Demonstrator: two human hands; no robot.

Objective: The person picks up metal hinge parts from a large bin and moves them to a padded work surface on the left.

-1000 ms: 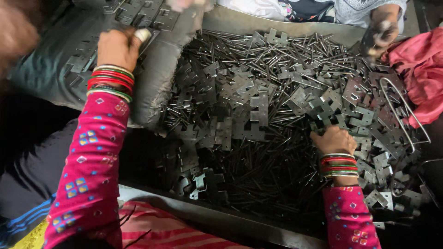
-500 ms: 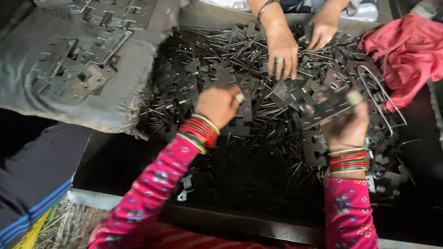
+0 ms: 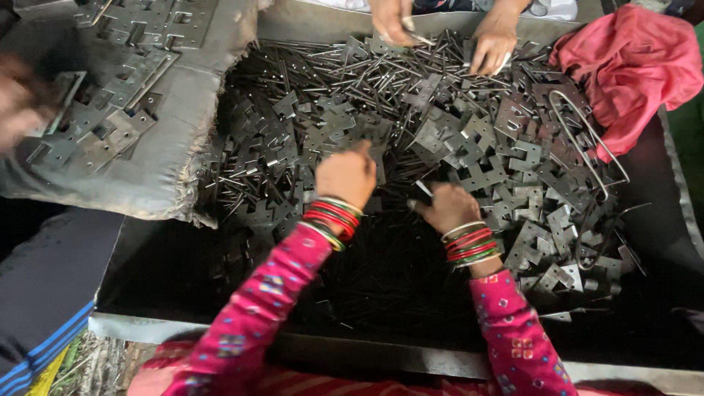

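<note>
Left hand point(image 3: 347, 174): pink sleeve, bangles; fingers curled down into the heap of metal hinge plates point(image 3: 469, 139), what they grip hidden.
Right hand point(image 3: 449, 206): fingers pinched shut on a thin metal pin point(image 3: 423, 188).
Hinge plates: flat, stiff, notched, likely light singly, edges probably sharp; best taken by the flat faces. They lie touching and all round both hands in the dark tray point(image 3: 660, 242).
Pins point(image 3: 411, 70): slim, slippery, farther back.
Co-worker's hands point(image 3: 493, 44) at far rim.
Pink cloth point(image 3: 631, 70) far right.

Both hands point(image 3: 396, 191) in metal hinge plates point(image 3: 469, 139), pins point(image 3: 323, 59)
</note>
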